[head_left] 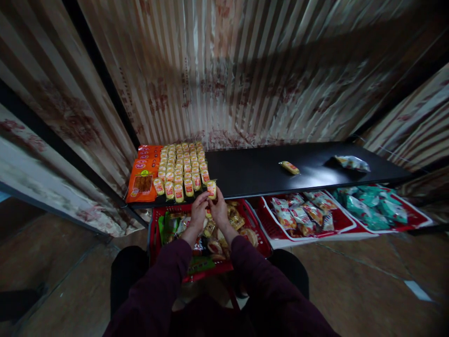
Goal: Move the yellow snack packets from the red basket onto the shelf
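Note:
A small yellow wrapped snack point(211, 188) is held upright at the front edge of the black shelf point(245, 171). My right hand point(219, 208) grips it from below and the right. Beside it on the left, my left hand point(199, 211) has its fingers closed near the snack's lower edge; what they hold, if anything, is hidden. Rows of similar snacks point(178, 193) stand on the shelf just left of my hands, next to orange packets point(142, 180). Beneath my wrists is a red basket point(259, 234) of mixed packaged foods.
One yellow snack point(289, 167) and a clear packet point(351, 163) lie farther right on the shelf. Below are red baskets of white-and-orange packets point(300, 215) and green packets point(375, 206). Dark posts point(101, 70) and striped curtains point(245, 70) surround the shelf.

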Available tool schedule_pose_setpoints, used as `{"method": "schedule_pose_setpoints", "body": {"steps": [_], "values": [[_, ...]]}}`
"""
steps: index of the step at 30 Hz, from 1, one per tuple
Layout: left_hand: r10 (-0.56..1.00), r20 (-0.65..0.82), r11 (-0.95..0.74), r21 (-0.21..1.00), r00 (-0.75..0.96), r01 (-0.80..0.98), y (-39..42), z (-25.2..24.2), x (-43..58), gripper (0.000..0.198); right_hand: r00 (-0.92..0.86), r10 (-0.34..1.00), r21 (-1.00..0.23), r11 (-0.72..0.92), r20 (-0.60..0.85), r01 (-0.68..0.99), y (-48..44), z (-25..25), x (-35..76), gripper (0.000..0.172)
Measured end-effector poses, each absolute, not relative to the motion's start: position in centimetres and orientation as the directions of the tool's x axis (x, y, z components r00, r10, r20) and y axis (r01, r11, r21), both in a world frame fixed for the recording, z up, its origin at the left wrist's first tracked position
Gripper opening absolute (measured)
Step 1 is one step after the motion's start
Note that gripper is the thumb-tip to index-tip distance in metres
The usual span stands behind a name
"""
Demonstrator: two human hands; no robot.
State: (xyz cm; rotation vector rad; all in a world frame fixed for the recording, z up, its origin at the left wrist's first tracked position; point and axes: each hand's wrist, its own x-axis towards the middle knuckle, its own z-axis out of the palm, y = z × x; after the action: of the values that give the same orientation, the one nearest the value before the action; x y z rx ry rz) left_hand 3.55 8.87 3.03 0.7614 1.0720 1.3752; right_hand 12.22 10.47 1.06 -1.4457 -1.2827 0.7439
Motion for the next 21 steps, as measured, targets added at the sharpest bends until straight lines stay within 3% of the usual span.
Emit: {"method": "schedule_pose_setpoints", "body": {"steps": [21], "values": [[0.982,-0.075,0.043,0.982,-0.173,-0.184,12.6,1.0,3.6,0.041,0.218,0.901,-0.846,0.237,0.376,0.478,14.3,-1.0,11.7,0.049]]}}
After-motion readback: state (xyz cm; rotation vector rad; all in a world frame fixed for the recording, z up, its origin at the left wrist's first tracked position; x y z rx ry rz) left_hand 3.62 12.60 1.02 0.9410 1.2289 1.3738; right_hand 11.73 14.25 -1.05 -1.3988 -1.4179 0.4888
